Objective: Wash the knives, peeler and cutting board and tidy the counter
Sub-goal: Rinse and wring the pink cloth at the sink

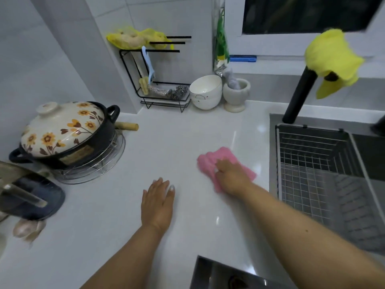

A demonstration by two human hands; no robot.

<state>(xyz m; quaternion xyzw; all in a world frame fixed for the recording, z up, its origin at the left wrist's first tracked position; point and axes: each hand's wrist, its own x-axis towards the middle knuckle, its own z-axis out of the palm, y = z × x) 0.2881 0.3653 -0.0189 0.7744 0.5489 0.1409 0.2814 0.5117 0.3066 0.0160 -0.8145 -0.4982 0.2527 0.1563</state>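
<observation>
The white worktop point(133, 205) takes up most of the room's corner, glossy and streaked with reflections, with the steel sink point(273, 163) and its wire drain basket point(316, 167) sunk into it on the right. At the left stands a flowered clay pot point(64, 132) on a wire trivet, and at the back a black rack point(158, 80), stacked white bowls point(205, 92) and a stone mortar point(236, 94). No knives, peeler or cutting board are plainly in sight, so the washing looks done and this is the wiping stage. The pink cloth point(208, 159) lies bunched near the sink edge, and the right hand point(231, 176) presses down on it, its grip curled into the fabric. The left hand point(158, 203) rests flat on the bare surface, fingers straight and holding nothing. To wipe well, I'd spread the cloth flatter, keep even pressure, and work in overlapping strokes toward the sink so crumbs and water drop in there.
</observation>
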